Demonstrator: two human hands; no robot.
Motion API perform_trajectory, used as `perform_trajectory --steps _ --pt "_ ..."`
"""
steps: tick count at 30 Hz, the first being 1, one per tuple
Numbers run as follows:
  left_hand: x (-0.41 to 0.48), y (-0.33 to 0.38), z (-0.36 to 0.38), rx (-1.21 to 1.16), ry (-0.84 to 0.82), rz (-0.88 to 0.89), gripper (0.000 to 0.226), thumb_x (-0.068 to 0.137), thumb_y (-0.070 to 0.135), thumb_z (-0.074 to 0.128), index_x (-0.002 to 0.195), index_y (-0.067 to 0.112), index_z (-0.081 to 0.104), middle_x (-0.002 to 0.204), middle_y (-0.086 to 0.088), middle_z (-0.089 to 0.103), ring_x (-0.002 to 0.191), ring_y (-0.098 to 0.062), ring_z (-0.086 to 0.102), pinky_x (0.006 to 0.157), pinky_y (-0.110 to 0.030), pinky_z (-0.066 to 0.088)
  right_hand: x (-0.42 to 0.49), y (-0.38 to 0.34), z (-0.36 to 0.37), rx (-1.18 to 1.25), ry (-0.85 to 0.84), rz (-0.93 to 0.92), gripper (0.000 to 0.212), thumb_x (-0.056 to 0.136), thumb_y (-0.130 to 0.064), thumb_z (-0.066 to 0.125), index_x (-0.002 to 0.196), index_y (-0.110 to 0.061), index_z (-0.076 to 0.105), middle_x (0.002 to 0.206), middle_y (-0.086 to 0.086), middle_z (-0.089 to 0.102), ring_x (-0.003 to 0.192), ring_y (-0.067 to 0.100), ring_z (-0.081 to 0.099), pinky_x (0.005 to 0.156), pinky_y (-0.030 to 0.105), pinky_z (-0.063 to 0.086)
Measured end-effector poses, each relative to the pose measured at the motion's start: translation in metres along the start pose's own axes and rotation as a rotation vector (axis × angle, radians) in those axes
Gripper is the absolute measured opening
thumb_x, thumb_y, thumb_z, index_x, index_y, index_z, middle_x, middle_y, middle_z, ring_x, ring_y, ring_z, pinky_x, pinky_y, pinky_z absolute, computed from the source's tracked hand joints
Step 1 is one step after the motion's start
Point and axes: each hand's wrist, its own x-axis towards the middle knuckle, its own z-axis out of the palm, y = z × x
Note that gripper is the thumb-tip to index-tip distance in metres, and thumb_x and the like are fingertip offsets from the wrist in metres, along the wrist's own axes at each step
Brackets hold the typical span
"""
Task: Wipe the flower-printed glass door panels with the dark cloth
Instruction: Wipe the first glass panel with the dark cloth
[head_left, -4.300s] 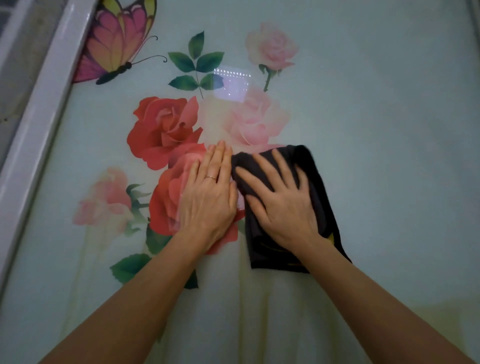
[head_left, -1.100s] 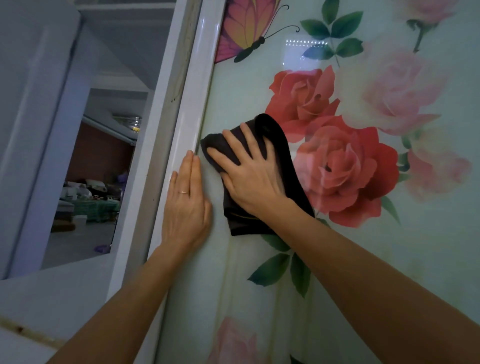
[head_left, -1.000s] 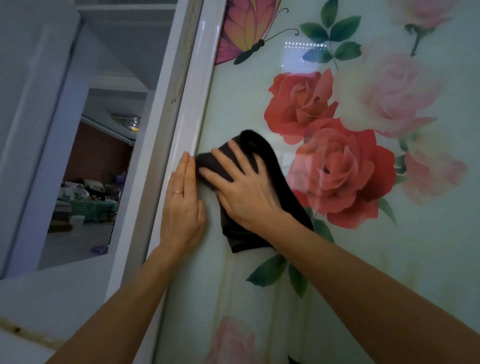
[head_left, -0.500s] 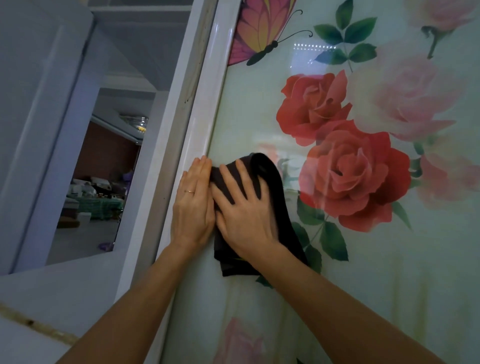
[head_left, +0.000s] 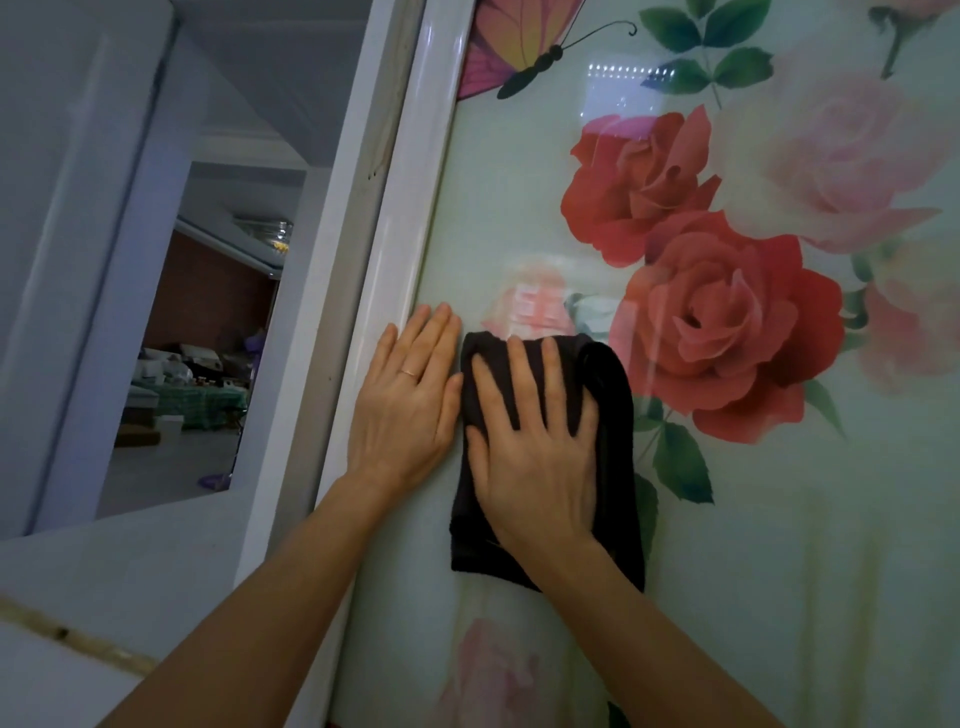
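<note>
The glass door panel (head_left: 753, 545) fills the right side, pale green with printed red and pink roses, leaves and a butterfly at the top. My right hand (head_left: 535, 447) lies flat with spread fingers on the folded dark cloth (head_left: 615, 415), pressing it against the glass near the panel's left edge. My left hand (head_left: 408, 402), with a ring on one finger, rests flat and bare on the glass beside the cloth, its fingertips at the frame's edge. The lower part of the cloth is hidden under my right wrist.
A glossy white door frame (head_left: 410, 208) runs diagonally up the panel's left edge. Left of it an opening (head_left: 208, 338) shows a dim room with furniture and clutter. A white ledge (head_left: 130, 582) sits below the opening.
My right hand has slid the cloth downward along the left edge of the glass, below the red roses. My left hand has moved down with it and sits partly on the glass.
</note>
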Motion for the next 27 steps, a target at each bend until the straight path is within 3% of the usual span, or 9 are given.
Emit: perform_trajectory --steps 10,15,19,27 --pt "-0.004 -0.004 -0.004 0.001 -0.024 -0.040 0.050 0.106 0.023 0.030 0.149 -0.001 0.043 0.155 -0.018 0.042 0.145 -0.028 0.039 0.123 -0.041 0.020 0.008 -0.002 0.004 0.032 0.007 0.053 0.053 0.103 -0.041 0.043 0.154 -0.025 0.044 0.163 0.008 0.035 0.152 0.031 0.028 0.113 0.051 0.023" --pt "-0.005 0.001 -0.003 0.030 -0.004 -0.034 0.051 0.106 0.025 0.032 0.149 0.000 0.043 0.155 -0.018 0.042 0.145 -0.030 0.039 0.123 -0.042 0.020 -0.017 0.047 -0.011 -0.055 0.030 0.176 0.054 0.105 -0.042 0.044 0.156 -0.027 0.040 0.164 0.008 0.033 0.153 0.034 0.026 0.118 0.057 0.020" --pt "-0.007 0.003 -0.002 0.082 -0.025 -0.004 0.050 0.107 0.028 0.032 0.154 0.010 0.039 0.158 -0.019 0.037 0.147 -0.033 0.035 0.123 -0.047 0.021 -0.011 0.028 -0.007 -0.094 0.028 0.231 0.055 0.104 -0.040 0.043 0.157 -0.025 0.039 0.164 0.011 0.031 0.153 0.039 0.024 0.120 0.062 0.015" --pt "-0.007 -0.002 -0.002 0.095 -0.038 0.016 0.047 0.109 0.026 0.031 0.154 0.015 0.039 0.157 -0.022 0.036 0.146 -0.036 0.036 0.122 -0.048 0.021 0.010 -0.007 0.004 0.035 -0.014 0.102 0.055 0.105 -0.042 0.036 0.156 -0.025 0.039 0.165 0.009 0.031 0.154 0.034 0.023 0.117 0.055 0.019"
